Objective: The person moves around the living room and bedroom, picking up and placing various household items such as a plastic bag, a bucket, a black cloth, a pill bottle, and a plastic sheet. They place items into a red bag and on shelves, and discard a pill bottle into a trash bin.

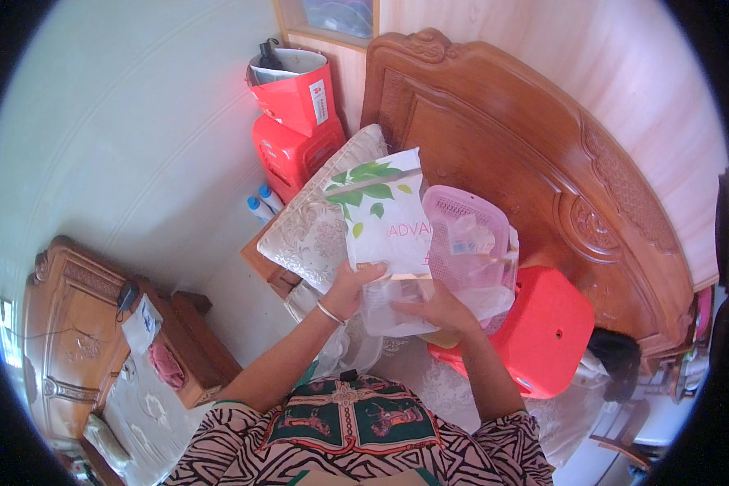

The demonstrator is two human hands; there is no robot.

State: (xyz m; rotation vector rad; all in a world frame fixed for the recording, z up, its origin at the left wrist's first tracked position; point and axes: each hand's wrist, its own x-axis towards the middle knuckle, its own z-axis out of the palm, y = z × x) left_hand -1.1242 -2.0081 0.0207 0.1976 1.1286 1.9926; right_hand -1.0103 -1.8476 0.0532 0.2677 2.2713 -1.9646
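Observation:
A white package (389, 219) printed with green leaves and pink lettering is held up in front of me. My left hand (353, 287) grips its lower left corner, the thumb lying on the front face. By its lower right corner is my right hand (446, 307), the fingers stretched out over a clear plastic container (379, 310); whether it grips the package is unclear. Just behind and to the right stands a pink plastic basket (468, 209), holding plastic-wrapped items. A patterned cushion (307, 234) leans behind the package on the left.
Right of the basket, a red plastic stool (547, 328) lies on the bed. A carved wooden headboard (492, 140) rises behind. Back left, a red paper bag (291, 97) tops another red stool (297, 152), near blue-capped bottles (265, 203). A wooden cabinet (188, 352) stands at left.

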